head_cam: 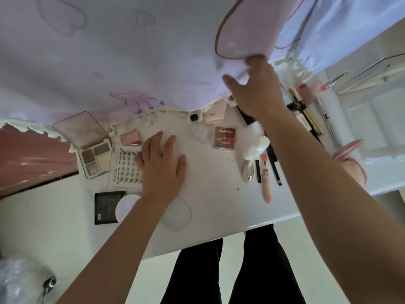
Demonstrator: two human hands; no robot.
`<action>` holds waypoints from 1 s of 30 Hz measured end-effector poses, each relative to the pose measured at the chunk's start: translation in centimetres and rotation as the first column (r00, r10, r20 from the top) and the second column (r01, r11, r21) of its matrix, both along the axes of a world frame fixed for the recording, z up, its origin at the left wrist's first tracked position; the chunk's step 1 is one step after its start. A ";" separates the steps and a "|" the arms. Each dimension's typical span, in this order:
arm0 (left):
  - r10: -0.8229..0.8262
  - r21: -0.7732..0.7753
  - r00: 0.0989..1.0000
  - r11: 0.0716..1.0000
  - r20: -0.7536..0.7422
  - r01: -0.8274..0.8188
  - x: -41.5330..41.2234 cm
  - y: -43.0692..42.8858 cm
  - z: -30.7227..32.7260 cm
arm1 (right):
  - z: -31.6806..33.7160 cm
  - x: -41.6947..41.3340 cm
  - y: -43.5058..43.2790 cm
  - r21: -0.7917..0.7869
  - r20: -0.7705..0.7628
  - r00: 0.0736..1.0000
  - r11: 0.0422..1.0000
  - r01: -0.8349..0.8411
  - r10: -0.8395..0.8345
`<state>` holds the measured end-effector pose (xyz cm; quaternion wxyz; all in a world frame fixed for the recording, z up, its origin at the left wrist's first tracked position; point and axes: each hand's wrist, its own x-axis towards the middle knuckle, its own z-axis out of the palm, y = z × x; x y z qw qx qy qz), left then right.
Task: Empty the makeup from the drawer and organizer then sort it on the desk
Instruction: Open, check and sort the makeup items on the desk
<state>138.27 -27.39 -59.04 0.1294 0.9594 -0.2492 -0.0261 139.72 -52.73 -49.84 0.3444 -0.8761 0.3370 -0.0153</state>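
Makeup lies spread on the white desk (214, 207). At the left are an open eyeshadow palette (94, 159), a lash tray (123, 170), a pink blush (131, 138) and a black compact (107, 207). My left hand (162, 165) lies flat on the desk, its fingers straight, its edge over the lash tray. In the middle sit a brown palette (225, 137), a white bottle (256, 148), a gold oval compact (247, 171) and a pink lip tube (266, 187). My right hand (256, 88) is raised at the back and grips the hanging lilac cloth (131, 62).
A white compartment organizer (372, 119) stands at the right, with a gold mascara (306, 110) and thin pencils beside it. A pink pouch (252, 25) hangs above my right hand. Two round lids (175, 213) lie near the front edge. A pink surface (28, 159) borders the desk's left.
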 end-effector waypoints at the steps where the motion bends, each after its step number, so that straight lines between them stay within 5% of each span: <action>1: -0.025 -0.040 1.000 0.999 0.017 0.025 0.3 -0.4 0.2 | 0.2 0.4 -0.7 0.071 0.066 0.997 0.997 0.041 -0.046; 4: -0.144 -0.118 0.989 0.982 0.028 0.146 1.7 -2.3 0.7 | 0.0 0.2 -2.0 0.259 0.149 0.983 0.964 0.062 -0.104; 10: -0.302 0.038 0.953 0.952 -0.028 0.303 5.2 -5.8 1.0 | -1.3 -0.7 -0.9 0.054 -0.240 0.948 0.978 -0.202 0.209; 18: -0.103 0.115 0.990 0.987 -0.100 0.115 6.2 -3.8 0.8 | -3.5 2.1 3.0 -0.002 -0.257 0.963 0.996 -0.090 0.086; 24: -0.006 0.079 0.996 0.997 -0.092 0.014 6.4 -4.4 1.0 | -3.5 2.6 3.4 0.175 -0.197 0.978 0.980 0.097 -0.061; 30: 0.198 -0.031 0.974 0.979 -0.115 -0.203 7.1 -7.0 1.3 | -2.1 1.3 2.7 0.115 -0.368 0.925 0.992 -0.053 0.092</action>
